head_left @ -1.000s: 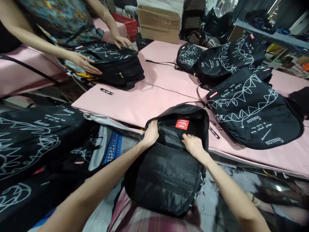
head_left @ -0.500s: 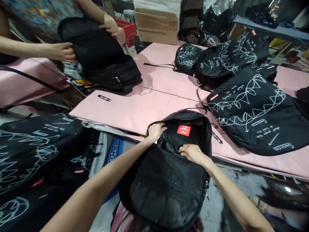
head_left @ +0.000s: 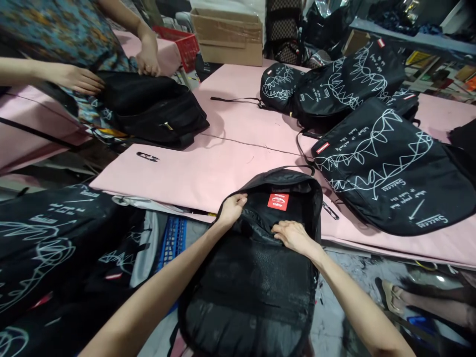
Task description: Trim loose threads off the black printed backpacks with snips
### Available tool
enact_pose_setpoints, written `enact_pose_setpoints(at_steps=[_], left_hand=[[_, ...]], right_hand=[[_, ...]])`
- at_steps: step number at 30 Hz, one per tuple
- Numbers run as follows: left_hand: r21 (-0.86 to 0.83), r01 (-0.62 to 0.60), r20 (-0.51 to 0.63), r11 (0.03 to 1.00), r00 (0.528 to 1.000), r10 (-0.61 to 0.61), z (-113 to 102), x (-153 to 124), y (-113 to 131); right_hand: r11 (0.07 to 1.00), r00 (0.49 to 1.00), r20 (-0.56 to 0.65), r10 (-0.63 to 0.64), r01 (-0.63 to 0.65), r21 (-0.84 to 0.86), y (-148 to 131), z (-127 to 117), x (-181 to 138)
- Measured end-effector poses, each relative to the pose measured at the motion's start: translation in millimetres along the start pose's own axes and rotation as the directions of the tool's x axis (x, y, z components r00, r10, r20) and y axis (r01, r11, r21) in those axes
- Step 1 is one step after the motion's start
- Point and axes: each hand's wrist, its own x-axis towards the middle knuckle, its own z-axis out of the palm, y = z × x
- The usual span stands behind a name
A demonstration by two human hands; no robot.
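Note:
A black backpack (head_left: 253,292) lies unzipped in front of me, its flap hanging down over the near table edge. Inside its main compartment shows a red label (head_left: 277,202). My left hand (head_left: 231,210) is closed on the left side of the opening, with thumb and fingers pinching the fabric there. Over the edge of an inner pocket (head_left: 256,225), the fingers of my right hand (head_left: 293,235) are curled and grip the cloth. The fingertips of my right hand are partly hidden in the dark lining.
Printed black backpacks (head_left: 379,178) lie on the pink table (head_left: 178,173) at right; more are piled at lower left (head_left: 33,248). Across the table a co-worker's hands (head_left: 80,79) handle another black backpack (head_left: 156,109). A cardboard box (head_left: 226,39) stands behind.
The co-worker's raised backpack flap has come down, and their hands are lower. My hands keep their hold on the backpack with little movement. The view has shifted slightly.

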Motion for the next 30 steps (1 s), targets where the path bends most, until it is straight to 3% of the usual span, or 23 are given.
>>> enact_pose_setpoints(at_steps=[4, 7, 8, 10, 12, 13, 17, 21, 24, 27, 29, 30], left_hand=[[-0.077, -0.081, 0.032, 0.994, 0.996, 0.084, -5, -3, 1], [-0.101, -0.172, 0.087, 0.980, 0.980, 0.181, -2, -2, 8], [-0.116, -0.197, 0.108, 0.974, 0.972, 0.209, 0, -1, 9], [-0.153, -0.216, 0.143, 0.964, 0.961, 0.238, 3, 1, 11], [-0.187, -0.199, 0.158, 0.962, 0.961, 0.229, 5, 5, 10], [-0.202, -0.184, 0.153, 0.962, 0.964, 0.216, 6, 7, 9], [-0.266, -0.127, 0.115, 0.956, 0.980, 0.162, 7, 20, 7], [-0.380, -0.025, 0.129, 0.925, 0.988, 0.080, 1, 42, 8], [-0.468, 0.080, 0.183, 0.880, 0.983, 0.008, -7, 59, 10], [-0.524, 0.166, 0.247, 0.835, 0.968, -0.038, -14, 69, 10], [-0.545, 0.209, 0.279, 0.812, 0.958, -0.059, -16, 71, 9], [-0.552, 0.225, 0.291, 0.803, 0.954, -0.067, -17, 72, 8]], right_hand=[[0.999, 0.997, -0.070, 0.027, -0.030, -0.042, -2, -7, 3], [0.995, 0.953, -0.304, -0.001, -0.029, -0.094, 12, -19, -12], [0.995, 0.907, -0.420, 0.027, -0.065, -0.076, 23, -21, -21], [0.974, 0.746, -0.635, 0.200, -0.222, 0.047, 51, -21, -42], [0.885, 0.566, -0.706, 0.427, -0.422, 0.197, 83, -12, -58], [0.841, 0.545, -0.676, 0.496, -0.495, 0.218, 98, -5, -62], [0.757, 0.630, -0.478, 0.612, -0.641, 0.126, 138, 25, -47], [0.723, 0.614, -0.432, 0.661, -0.675, 0.148, 148, 34, -26], [0.735, 0.624, -0.419, 0.659, -0.652, 0.186, 153, 29, -32], [0.707, 0.578, -0.432, 0.692, -0.663, 0.245, 154, 15, -52], [0.725, 0.542, -0.488, 0.684, -0.579, 0.372, 144, -1, -63], [0.751, 0.553, -0.509, 0.660, -0.475, 0.458, 134, -10, -64]])
